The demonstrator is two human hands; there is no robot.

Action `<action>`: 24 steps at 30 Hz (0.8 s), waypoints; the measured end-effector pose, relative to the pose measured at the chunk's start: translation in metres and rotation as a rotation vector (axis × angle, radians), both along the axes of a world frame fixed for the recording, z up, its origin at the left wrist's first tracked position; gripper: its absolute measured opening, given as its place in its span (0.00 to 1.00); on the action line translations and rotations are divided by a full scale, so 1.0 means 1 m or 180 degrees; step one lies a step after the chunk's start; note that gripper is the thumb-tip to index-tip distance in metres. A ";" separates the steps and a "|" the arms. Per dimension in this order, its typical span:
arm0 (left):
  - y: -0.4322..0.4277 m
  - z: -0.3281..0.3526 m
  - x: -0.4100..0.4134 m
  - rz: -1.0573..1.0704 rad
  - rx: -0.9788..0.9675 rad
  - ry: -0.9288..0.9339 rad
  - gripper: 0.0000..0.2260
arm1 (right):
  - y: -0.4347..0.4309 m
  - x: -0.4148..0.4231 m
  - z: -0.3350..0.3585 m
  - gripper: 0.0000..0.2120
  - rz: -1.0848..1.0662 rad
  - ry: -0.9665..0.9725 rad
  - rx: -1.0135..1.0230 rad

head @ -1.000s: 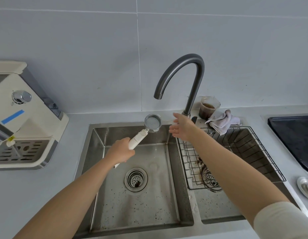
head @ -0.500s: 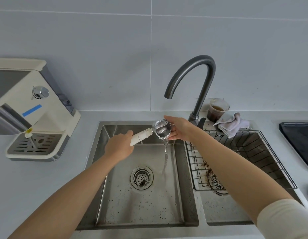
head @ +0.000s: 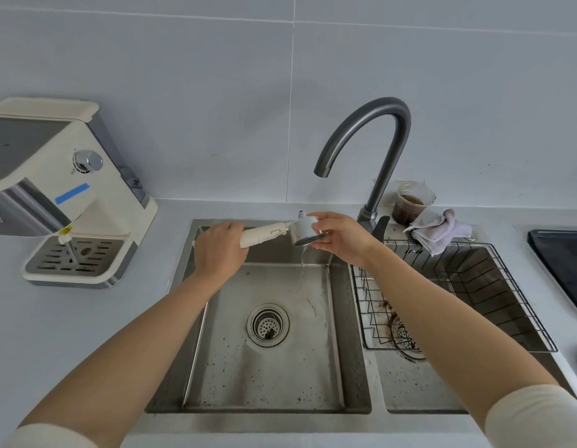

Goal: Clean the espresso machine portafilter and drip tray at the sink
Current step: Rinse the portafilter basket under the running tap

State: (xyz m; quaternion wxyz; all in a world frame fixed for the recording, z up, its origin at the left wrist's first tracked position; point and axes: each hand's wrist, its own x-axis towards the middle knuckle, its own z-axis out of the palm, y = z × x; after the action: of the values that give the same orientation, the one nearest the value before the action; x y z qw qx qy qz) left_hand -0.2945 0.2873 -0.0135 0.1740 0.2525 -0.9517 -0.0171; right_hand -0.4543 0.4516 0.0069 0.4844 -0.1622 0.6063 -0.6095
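My left hand (head: 220,250) grips the cream handle of the portafilter (head: 274,235), held level over the back of the left sink basin (head: 267,376). The portafilter's round head is turned mouth down, and a thin stream of water runs out of it into the basin. My right hand (head: 340,238) is closed around that head from the right. The dark faucet (head: 374,147) arches above; no water comes from its spout. The drip tray (head: 75,258) with its slotted grate still sits in the base of the cream espresso machine (head: 70,189) on the counter at left.
A wire rack (head: 458,286) lies in the right basin, with coffee grounds near its drain. A plastic cup of brown liquid (head: 411,202) and a crumpled grey cloth (head: 437,229) sit behind it. A black cooktop (head: 561,263) is at the far right.
The portafilter has turned from mouth up to mouth down, spilling its water. My right hand moved from the faucet base onto the portafilter's head.
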 end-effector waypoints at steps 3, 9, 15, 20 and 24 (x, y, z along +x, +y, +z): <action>0.001 0.005 0.000 -0.0034 -0.0507 0.0067 0.16 | 0.002 0.002 0.000 0.15 0.0082 0.0084 -0.0199; 0.003 0.005 -0.002 -0.0013 -0.1183 0.0140 0.15 | 0.007 0.007 0.000 0.19 0.0144 0.0130 -0.0463; 0.002 -0.005 0.000 -0.0089 -0.1495 0.0313 0.14 | 0.014 0.010 -0.001 0.22 0.0328 0.0085 -0.0375; 0.006 -0.007 -0.002 -0.0089 -0.1451 0.0282 0.15 | 0.019 0.010 -0.002 0.21 0.0307 0.0087 -0.0334; 0.008 -0.009 -0.004 -0.0211 -0.1023 0.0237 0.15 | 0.023 0.007 -0.003 0.16 0.0188 0.0124 -0.0186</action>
State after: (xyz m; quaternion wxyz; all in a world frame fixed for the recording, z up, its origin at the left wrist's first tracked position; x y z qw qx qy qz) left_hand -0.2987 0.2956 -0.0228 0.2465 0.1891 -0.9429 0.1202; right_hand -0.4476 0.4741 0.0038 0.4853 -0.2060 0.5925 -0.6091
